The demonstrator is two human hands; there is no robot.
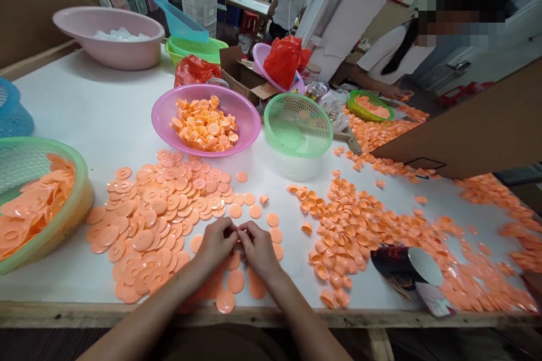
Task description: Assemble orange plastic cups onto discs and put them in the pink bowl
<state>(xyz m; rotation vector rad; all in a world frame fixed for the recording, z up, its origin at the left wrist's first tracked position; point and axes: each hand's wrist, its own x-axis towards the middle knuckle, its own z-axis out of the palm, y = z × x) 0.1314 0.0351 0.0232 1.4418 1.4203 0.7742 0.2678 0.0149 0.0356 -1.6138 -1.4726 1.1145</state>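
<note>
My left hand (218, 241) and my right hand (256, 245) meet above the near part of the white table (105, 98). Both are closed in a pinch, fingertips together around something small that they mostly hide. Flat orange plastic discs (225, 301) lie beneath and around them. To the left spreads a heap of ringed orange discs (158, 237). Small orange cups (339, 237) are piled on the right. Beyond my hands stands a pink basin (163, 124) with assembled-looking orange pieces (207, 127) inside.
A green colander (84, 203) with orange pieces stands at the left edge. Another green colander (298, 124) sits beside the pink basin. A black-and-white container (406, 265) lies among pieces at right. Across a cardboard divider (474, 118), a co-worker's hand (398, 93) is over orange pieces.
</note>
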